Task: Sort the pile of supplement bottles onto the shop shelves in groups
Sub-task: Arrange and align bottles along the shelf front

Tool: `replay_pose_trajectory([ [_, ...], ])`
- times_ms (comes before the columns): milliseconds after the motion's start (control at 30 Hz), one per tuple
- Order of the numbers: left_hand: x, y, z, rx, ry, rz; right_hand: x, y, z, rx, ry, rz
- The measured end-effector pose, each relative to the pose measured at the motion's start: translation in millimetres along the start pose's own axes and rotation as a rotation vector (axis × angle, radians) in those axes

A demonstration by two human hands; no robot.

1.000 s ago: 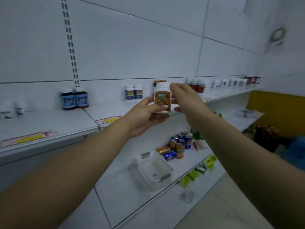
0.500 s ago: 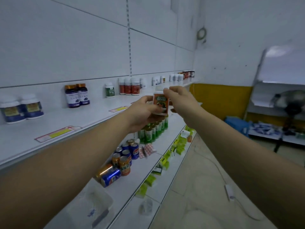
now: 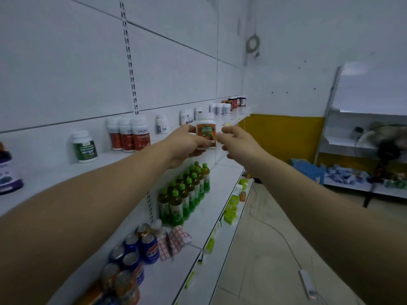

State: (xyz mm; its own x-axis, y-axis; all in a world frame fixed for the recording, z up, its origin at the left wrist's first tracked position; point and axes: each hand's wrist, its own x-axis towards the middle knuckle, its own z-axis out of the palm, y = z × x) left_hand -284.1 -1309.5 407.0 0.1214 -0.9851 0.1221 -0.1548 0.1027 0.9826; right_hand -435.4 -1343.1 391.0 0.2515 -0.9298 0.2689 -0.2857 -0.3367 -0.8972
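Right hand (image 3: 240,139) came off the one orange-label bottle (image 3: 206,134), fingers loose; left hand (image 3: 187,143) grips it, right of three red-label bottles (image 3: 130,134).

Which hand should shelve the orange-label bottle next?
Left. The left hand already grips the orange-label bottle and is nearer the top shelf. The right hand sits beside it, apparently holding nothing.

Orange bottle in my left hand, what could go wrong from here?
Only the left hand grips the orange bottle; a slip could drop it onto the green bottles below. The red-label bottles look similar, so it may be grouped wrongly.
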Motion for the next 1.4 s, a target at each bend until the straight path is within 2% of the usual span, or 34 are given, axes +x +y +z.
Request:
replay_pose_trajectory([
  [267,130,-15,34,0.000,0.043,0.023,126,68,-22,-0.039,-0.126,-0.022],
  [467,235,-21,74,-0.024,0.140,0.018,226,111,-63,-0.056,-0.268,-0.112],
  [733,356,-27,94,0.212,0.356,0.006,358,158,-91,-0.217,-0.355,-0.186],
  [967,465,-61,76,0.433,0.453,-0.087,488,194,-74,-0.579,-0.428,-0.388],
  [1233,566,-81,61,0.594,0.452,-0.103,639,223,-53,-0.840,-0.665,-0.314],
  [1400,609,-98,59,0.731,0.498,-0.162,710,242,-33,-0.968,-0.802,-0.345],
])
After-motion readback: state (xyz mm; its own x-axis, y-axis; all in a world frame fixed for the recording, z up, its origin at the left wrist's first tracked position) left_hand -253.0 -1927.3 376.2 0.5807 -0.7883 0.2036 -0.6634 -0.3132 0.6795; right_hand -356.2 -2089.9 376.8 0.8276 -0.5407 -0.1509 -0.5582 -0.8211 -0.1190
